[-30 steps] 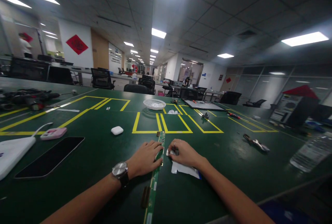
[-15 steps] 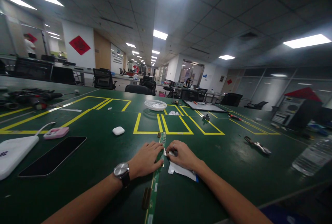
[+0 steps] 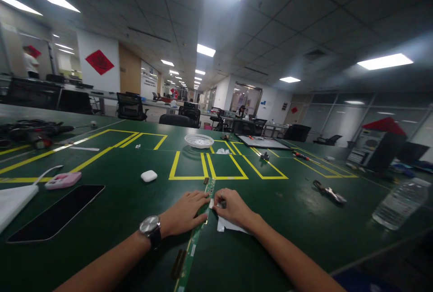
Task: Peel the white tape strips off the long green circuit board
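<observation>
A long, narrow green circuit board [image 3: 193, 250] lies lengthwise on the green table, running from near me toward the yellow tape. My left hand [image 3: 184, 211] rests on its left side with the fingers stretched out, the fingertips and thumb touching the board. On the opposite side, my right hand [image 3: 232, 206] pinches a small white wad [image 3: 211, 203], perhaps tissue or cloth, against the board's right edge. White paper [image 3: 231, 226] lies under that hand, partly covered by it. Dark brown connector strips [image 3: 178, 264] stick out from the board's left edge.
To the left are a phone [image 3: 57, 213], a pink case [image 3: 63, 180] and a white earbud case [image 3: 149, 175]. A white basket [image 3: 199, 141] stands ahead. At right lie a metal tool [image 3: 329, 192] and a clear water bottle [image 3: 401, 204]. Cables and tools [image 3: 34, 130] crowd the far left.
The camera view has shifted slightly. My left hand stays on the board; my right fingers have curled in a little more around the white wad at the board's edge.
</observation>
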`<state>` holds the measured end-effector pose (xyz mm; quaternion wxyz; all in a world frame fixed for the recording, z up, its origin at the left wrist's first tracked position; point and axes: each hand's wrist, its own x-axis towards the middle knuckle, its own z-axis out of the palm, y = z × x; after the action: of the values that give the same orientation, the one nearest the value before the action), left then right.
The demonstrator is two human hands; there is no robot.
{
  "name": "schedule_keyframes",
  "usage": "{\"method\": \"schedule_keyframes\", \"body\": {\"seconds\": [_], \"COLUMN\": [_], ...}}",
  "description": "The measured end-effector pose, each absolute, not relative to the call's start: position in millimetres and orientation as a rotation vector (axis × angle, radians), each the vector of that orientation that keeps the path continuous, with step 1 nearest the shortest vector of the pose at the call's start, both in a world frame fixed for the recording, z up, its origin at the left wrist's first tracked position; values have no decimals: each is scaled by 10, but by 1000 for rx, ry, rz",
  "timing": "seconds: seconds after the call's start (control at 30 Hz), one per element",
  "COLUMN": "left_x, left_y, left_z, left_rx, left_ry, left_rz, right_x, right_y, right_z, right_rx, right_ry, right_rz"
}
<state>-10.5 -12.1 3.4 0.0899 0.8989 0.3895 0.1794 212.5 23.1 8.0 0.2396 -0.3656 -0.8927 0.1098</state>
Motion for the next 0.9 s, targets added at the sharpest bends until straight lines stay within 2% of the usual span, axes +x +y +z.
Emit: {"method": "schedule_keyframes", "body": {"seconds": [0.53,0.77,0.9], "left_x": [-105,-202,-268], "left_y": [-129,83,186], "left_z": [28,-76,-92], "left_rx": [2573,2294,2237], "left_ry": [1154,1258,1355], "left_rz": [572,1015,1189], "right_x": [2188,2104,2110], "right_y": [253,175,208], "right_z": [64,160,160], "right_rx": [-913,-665,-715], "right_ry": [-2481,-2593,-2672], "right_rz": [240,240,156]}}
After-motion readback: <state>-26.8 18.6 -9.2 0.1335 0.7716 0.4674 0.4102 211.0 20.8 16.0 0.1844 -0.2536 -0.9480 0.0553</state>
